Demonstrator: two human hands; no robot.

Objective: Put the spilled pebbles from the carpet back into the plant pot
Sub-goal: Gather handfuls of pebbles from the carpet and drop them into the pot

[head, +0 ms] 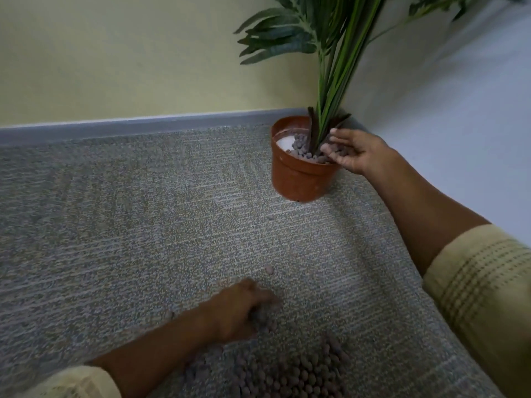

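Nearest the camera, a heap of spilled pebbles [293, 372] lies on the grey speckled carpet [129, 225] at the bottom edge of the view, reddish-brown and rounded, packed close together. The left hand [244, 310] rests at the far edge of this heap, knuckles up and blurred; its fingers [267, 300] curl down around a small bunch of pebbles, closed loosely on them. A pale yellow sleeve [74, 382] covers the left forearm near the lower left corner. A single stray pebble [269, 270] sits on the carpet just beyond the left hand, apart from the heap. Farther off, the terracotta plastic plant pot [298, 176] stands upright on the carpet in the corner where the yellow wall [129, 53] meets the white wall [459, 124], close to the grey skirting board [143, 126]. The right hand [353, 150] reaches over the pot's right rim, palm turned up and tilted towards the pot, its fingers [330, 155] spread partly open with a cluster of pebbles lying across them. Inside the pot more pebbles surround the green plant [336, 53] stems, and a white patch shows on the left side of the filling.
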